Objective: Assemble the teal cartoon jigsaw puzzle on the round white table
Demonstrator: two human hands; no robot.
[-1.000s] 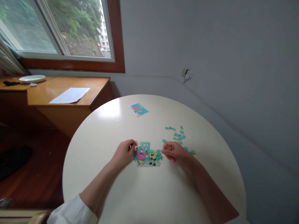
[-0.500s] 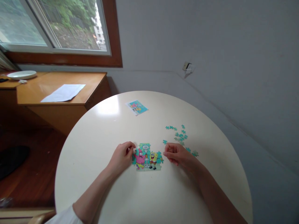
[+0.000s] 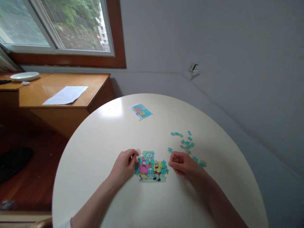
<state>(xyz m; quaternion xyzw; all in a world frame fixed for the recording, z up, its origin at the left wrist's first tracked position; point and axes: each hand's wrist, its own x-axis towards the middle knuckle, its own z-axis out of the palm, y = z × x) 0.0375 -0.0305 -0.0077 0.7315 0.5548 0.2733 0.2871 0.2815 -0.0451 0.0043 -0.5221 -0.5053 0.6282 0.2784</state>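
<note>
A partly joined jigsaw puzzle (image 3: 150, 167) lies flat on the round white table, showing a pink starfish, a tall pale figure and a yellow sponge. Against its left edge is my left hand (image 3: 125, 163), thumb and forefinger pinched together; whether a piece is between them is hidden. Just off the right edge hovers or rests my right hand (image 3: 184, 163), fingers curled and closed, and what they hold, if anything, cannot be made out. Beyond the right hand lie loose teal puzzle pieces (image 3: 187, 144). One single piece (image 3: 170, 149) sits just above that hand.
A small reference picture (image 3: 140, 111) lies toward the far side of the white table (image 3: 95, 152). To the left stands a wooden desk (image 3: 95, 85) bearing a sheet of paper (image 3: 66, 95) and a white plate (image 3: 25, 76). A wall socket (image 3: 194, 68) is on the wall behind.
The camera view has tilted slightly, so the table and puzzle sit a little lower. Both hands keep nearly the same place and closed shape beside the puzzle.
</note>
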